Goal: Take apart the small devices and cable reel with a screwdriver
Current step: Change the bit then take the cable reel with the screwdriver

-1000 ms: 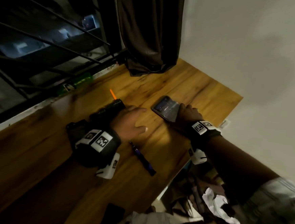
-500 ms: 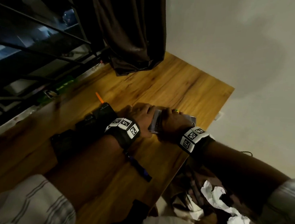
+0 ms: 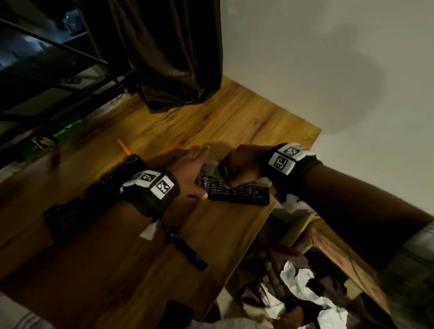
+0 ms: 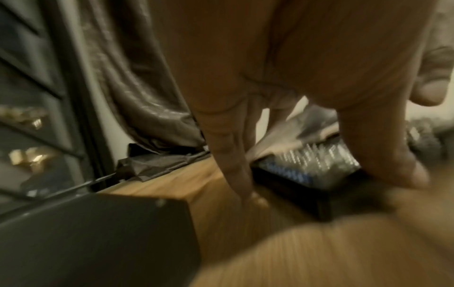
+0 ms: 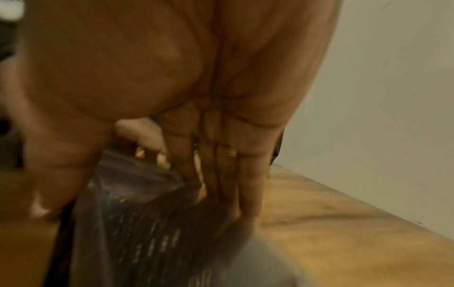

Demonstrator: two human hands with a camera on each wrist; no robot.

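A black bit case (image 3: 244,195) with rows of bits lies flat near the table's right edge. My right hand (image 3: 239,166) comes from above, its fingers pinching the clear lid (image 3: 208,168), which stands raised off the case's left end. My left hand (image 3: 192,170) braces that end with straight fingers, the thumb on the near corner. The left wrist view shows the case (image 4: 307,169) under the lifted lid (image 4: 302,124). In the blurred right wrist view the lid (image 5: 137,213) sits below my fingers. A blue screwdriver (image 3: 186,247) lies behind my left wrist.
Dark devices (image 3: 64,214) sit left of my left arm, one (image 3: 130,162) with an orange tip (image 3: 122,146). A brown curtain (image 3: 168,43) hangs at the back of the wooden table (image 3: 240,119). Clutter and white paper (image 3: 305,288) lie below the right edge.
The case, held tilted in my right hand a second ago, now lies flat on the table. My left hand has moved from the tabletop to its end, and the lid is raised.
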